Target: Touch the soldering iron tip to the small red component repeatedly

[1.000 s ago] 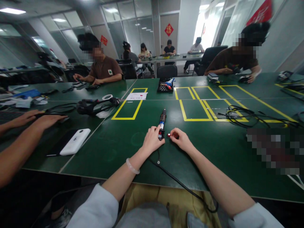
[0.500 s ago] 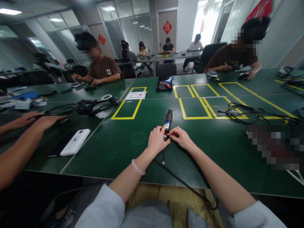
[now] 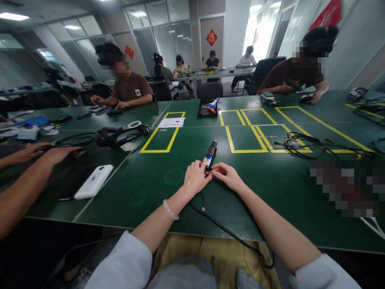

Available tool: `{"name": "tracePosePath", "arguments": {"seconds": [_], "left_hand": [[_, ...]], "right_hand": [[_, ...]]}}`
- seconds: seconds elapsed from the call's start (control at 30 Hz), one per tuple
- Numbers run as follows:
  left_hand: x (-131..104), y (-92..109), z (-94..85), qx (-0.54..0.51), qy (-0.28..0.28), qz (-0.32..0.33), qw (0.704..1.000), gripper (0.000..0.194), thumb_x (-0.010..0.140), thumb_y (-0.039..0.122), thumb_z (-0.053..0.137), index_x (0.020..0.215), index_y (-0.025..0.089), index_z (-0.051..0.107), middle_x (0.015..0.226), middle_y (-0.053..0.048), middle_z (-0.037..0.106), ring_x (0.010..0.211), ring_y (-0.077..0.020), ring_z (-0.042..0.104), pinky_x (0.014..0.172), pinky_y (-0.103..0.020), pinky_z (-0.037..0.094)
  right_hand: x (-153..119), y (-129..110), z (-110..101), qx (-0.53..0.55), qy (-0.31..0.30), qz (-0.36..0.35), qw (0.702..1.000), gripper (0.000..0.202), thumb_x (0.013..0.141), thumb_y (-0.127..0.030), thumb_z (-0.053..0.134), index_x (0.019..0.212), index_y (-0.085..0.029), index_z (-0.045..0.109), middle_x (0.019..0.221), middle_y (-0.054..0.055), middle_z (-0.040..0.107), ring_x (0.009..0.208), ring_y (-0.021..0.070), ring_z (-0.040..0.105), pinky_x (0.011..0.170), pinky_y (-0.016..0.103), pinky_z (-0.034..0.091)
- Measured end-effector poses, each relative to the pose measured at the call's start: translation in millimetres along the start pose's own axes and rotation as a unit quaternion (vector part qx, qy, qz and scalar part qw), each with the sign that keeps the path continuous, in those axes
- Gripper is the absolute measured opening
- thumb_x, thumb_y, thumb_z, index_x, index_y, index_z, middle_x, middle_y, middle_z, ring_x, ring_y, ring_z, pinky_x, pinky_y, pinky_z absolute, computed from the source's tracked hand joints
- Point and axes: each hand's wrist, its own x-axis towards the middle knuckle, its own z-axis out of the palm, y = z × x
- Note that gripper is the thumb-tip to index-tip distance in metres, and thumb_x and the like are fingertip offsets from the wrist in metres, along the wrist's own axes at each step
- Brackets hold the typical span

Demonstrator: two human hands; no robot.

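Note:
On the green table (image 3: 162,188) lies an electric screwdriver (image 3: 211,153), its tip pointing away from me. Its body looks opened, with a silver and blue motor part showing. My left hand (image 3: 196,176) is closed over its near end and holds it down. From the right, my right hand (image 3: 227,176) pinches at the same end, beside small red parts; what the fingertips hold is too small to make out. A black cord (image 3: 222,226) with a small ring terminal (image 3: 203,209) near it runs from under my left hand over the table edge to my lap.
Ahead stands a black tray (image 3: 207,109) with coloured tools. Yellow tape (image 3: 249,151) marks rectangles. Coiled black cables (image 3: 303,144) lie right; a white power bank (image 3: 94,182) lies left. A neighbour's hands (image 3: 57,154) rest at far left; two people sit opposite.
The screwdriver has tilted slightly, its near end shifting a little left with both hands. My right fingertips have moved in closer to its near end.

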Motion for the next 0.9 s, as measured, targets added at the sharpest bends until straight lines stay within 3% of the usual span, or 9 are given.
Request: {"name": "tracePosePath", "arguments": {"seconds": [0.1, 0.2, 0.5, 0.63, 0.77, 0.9], "left_hand": [[-7.5, -21.2, -4.9, 0.004, -0.005, 0.002, 1.0, 0.068, 0.086, 0.054, 0.045, 0.143, 0.019, 0.034, 0.112, -0.012, 0.052, 0.099, -0.0252, 0.05, 0.084, -0.036, 0.039], [-19.9, -54.4, -13.4, 0.029, -0.018, -0.015, 0.999, 0.068, 0.087, 0.055, 0.043, 0.144, 0.02, 0.033, 0.114, -0.012, 0.052, 0.099, -0.0252, 0.051, 0.084, -0.035, 0.038], [-66.2, -199.0, -37.0, 0.145, -0.047, -0.146, 0.977, 0.069, 0.088, 0.059, 0.032, 0.144, 0.019, 0.036, 0.124, -0.015, 0.05, 0.111, -0.0331, 0.047, 0.096, -0.044, 0.031], [-77.5, -250.0, -46.0, 0.159, -0.07, -0.205, 0.963, 0.072, 0.087, 0.061, 0.032, 0.145, 0.019, 0.034, 0.13, -0.017, 0.048, 0.116, -0.0366, 0.044, 0.099, -0.048, 0.027], [-81.0, -284.3, -52.4, 0.16, -0.068, -0.233, 0.957, 0.071, 0.086, 0.06, 0.035, 0.143, 0.019, 0.036, 0.13, -0.019, 0.048, 0.117, -0.0376, 0.044, 0.1, -0.051, 0.026], [-82.7, -291.5, -55.6, 0.18, -0.045, -0.229, 0.956, 0.062, 0.088, 0.055, 0.037, 0.139, 0.018, 0.04, 0.124, -0.016, 0.053, 0.117, -0.0351, 0.046, 0.102, -0.051, 0.026]], "right_hand": [[-0.2, 2.5, 0.8, -0.007, -0.024, 0.005, 1.0, 0.028, 0.083, -0.037, 0.062, 0.103, -0.017, 0.063, 0.091, 0.005, 0.07, 0.075, 0.0154, 0.062, 0.071, 0.029, 0.049], [-0.8, 1.6, -0.3, -0.026, -0.029, 0.013, 0.999, 0.026, 0.084, -0.037, 0.06, 0.1, -0.017, 0.065, 0.089, 0.005, 0.069, 0.075, 0.0152, 0.061, 0.072, 0.029, 0.048], [-2.1, -9.3, 2.2, -0.061, -0.05, 0.027, 0.996, 0.02, 0.084, -0.032, 0.057, 0.092, -0.015, 0.067, 0.076, 0.002, 0.066, 0.064, 0.0135, 0.056, 0.064, 0.026, 0.044], [-2.0, -10.8, 3.5, -0.061, -0.051, 0.026, 0.997, 0.02, 0.084, -0.03, 0.057, 0.092, -0.015, 0.067, 0.078, 0.003, 0.067, 0.065, 0.0137, 0.057, 0.064, 0.026, 0.044], [-2.0, -10.0, 3.0, -0.056, -0.058, 0.024, 0.996, 0.02, 0.085, -0.03, 0.056, 0.093, -0.016, 0.067, 0.08, 0.003, 0.069, 0.069, 0.0147, 0.059, 0.065, 0.026, 0.045], [-2.0, -8.8, 1.7, -0.06, -0.064, 0.025, 0.996, 0.02, 0.086, -0.03, 0.055, 0.094, -0.016, 0.067, 0.082, 0.004, 0.07, 0.07, 0.0149, 0.06, 0.065, 0.026, 0.045]]}}
